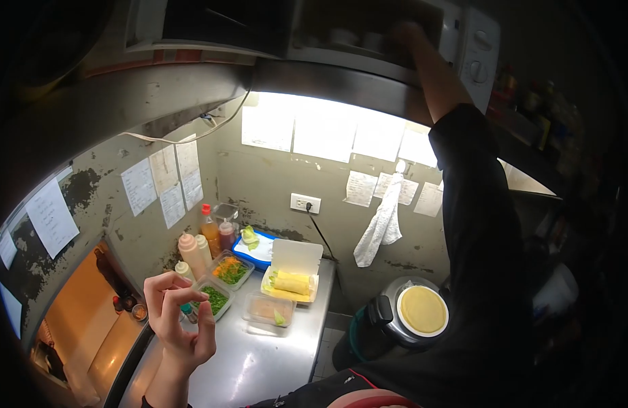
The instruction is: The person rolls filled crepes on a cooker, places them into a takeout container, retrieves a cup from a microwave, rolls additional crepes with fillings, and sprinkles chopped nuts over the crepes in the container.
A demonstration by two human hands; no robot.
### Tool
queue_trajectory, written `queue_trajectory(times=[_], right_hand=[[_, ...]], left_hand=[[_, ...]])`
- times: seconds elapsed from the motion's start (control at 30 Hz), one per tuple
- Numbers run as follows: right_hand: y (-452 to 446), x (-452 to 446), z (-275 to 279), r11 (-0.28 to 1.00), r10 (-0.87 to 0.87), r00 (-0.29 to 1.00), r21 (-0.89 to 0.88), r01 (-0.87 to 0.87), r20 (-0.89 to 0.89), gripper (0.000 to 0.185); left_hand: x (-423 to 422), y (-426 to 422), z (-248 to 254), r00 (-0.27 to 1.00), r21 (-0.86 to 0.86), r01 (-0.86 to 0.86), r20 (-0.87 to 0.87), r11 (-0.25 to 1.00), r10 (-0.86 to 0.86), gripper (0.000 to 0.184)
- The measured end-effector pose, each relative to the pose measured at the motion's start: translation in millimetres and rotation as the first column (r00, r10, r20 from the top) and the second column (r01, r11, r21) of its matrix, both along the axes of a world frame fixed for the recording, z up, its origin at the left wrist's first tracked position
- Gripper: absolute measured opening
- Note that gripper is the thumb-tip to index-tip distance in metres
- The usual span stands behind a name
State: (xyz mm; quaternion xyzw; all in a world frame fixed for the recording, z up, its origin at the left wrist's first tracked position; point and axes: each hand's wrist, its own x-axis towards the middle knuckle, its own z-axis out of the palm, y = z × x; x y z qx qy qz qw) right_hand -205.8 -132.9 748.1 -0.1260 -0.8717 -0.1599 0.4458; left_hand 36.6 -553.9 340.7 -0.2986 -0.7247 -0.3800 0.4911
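Observation:
My left hand is raised above the left side of the steel counter. Its fingers are loosely curled, apart from one another, and nothing shows in them. Just behind it stands a clear tub of chopped greens. My right hand reaches up to the front of a white microwave; it is dim and blurred, so its fingers and anything in them cannot be made out. White round shapes show faintly in the microwave's dark window area. An open takeout box on the counter holds yellow rolls.
Squeeze bottles and a tub of shredded vegetables line the left wall. A lidded clear container and a blue tray are nearby. Right of the counter, a yellow disc lies on a round appliance. A white cloth hangs on the wall.

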Motion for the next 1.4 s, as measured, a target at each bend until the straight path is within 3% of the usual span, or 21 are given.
queue_trajectory(times=[0.1,0.17,0.23,0.53,1.07,1.3,1.4], right_hand=[[-37,-9,4,0.998,0.056,0.997,0.02,-0.055,-0.05,0.04],[-18,-71,17,0.944,0.052,0.999,0.326,-0.052,0.009,0.042],[-50,-67,7,0.911,-0.075,0.979,0.412,-0.009,0.188,0.043],[-84,-93,-22,0.964,-0.013,0.936,0.254,-0.082,0.352,0.039],[-79,-101,-19,0.965,0.04,0.896,0.214,-0.149,0.443,0.033],[-99,-39,-1,0.895,0.027,0.869,0.375,-0.241,0.495,0.031],[-100,12,2,0.845,0.137,0.844,0.384,-0.373,0.519,0.03]], left_hand=[[-1,-2,-3,1.0,0.014,-0.01,0.026,1.0,0.01,0.019],[-3,-1,-11,0.999,0.036,0.0,0.05,0.999,-0.002,0.019],[-1,3,-19,0.995,0.082,0.006,0.098,0.997,-0.014,0.018],[8,-12,-61,0.945,0.306,-0.142,0.324,0.941,0.038,0.016],[24,-16,-39,0.985,0.418,-0.074,0.174,0.906,0.0,0.02],[9,10,-21,0.996,0.348,-0.003,0.082,0.937,-0.027,0.021],[-7,27,5,0.996,0.291,0.08,0.017,0.953,-0.089,0.029]])
